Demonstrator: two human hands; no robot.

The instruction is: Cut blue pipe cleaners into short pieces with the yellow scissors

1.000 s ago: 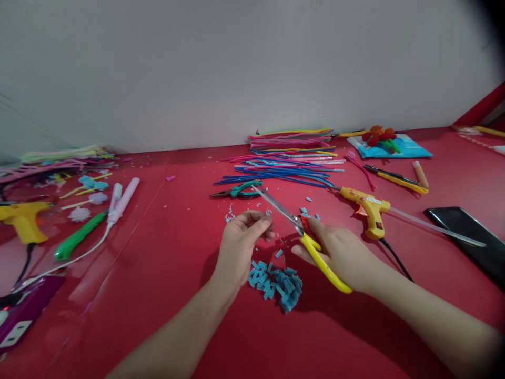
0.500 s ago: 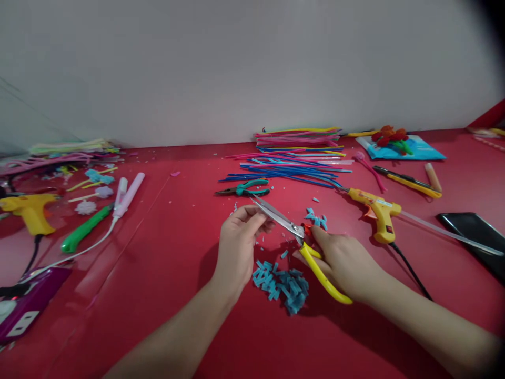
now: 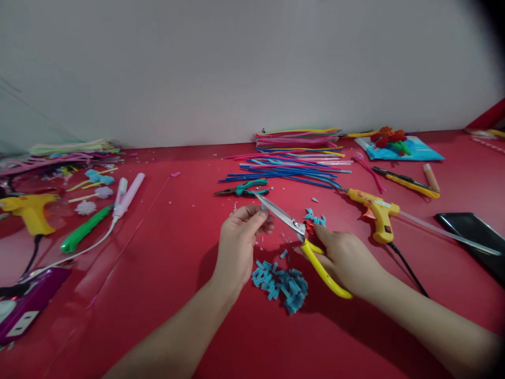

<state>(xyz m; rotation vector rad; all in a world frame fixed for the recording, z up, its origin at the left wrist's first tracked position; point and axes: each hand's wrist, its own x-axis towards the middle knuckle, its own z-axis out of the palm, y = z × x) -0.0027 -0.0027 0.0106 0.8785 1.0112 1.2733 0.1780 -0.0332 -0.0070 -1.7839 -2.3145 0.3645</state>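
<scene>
Between thumb and fingertips, my left hand [image 3: 242, 234] pinches a small blue piece [image 3: 263, 208], of which only the tip shows. My right hand [image 3: 347, 258] is closed round the handles of yellow-handled scissors [image 3: 323, 271]. Their blades point up and left, with the tips close to my left fingertips. Below the scissors lies a pile of short cut blue pieces [image 3: 294, 289] on the red table. A smaller cluster of trimmed blue pieces [image 3: 314, 216] sits just beyond my right hand.
Teal-handled pliers [image 3: 242, 189] lie beyond my left hand. Coloured pipe cleaners [image 3: 292, 171] are bundled behind them. To the right are a yellow glue gun [image 3: 374, 210], a cutter knife [image 3: 412, 184] and a black phone [image 3: 473, 237]. A pink hair straightener [image 3: 128, 197] and a purple power strip [image 3: 33, 302] are at left.
The scissors have shifted slightly right and away from my left fingertips, and their blades look closer together. A blue tip now shows at my left fingers, which stay in place.
</scene>
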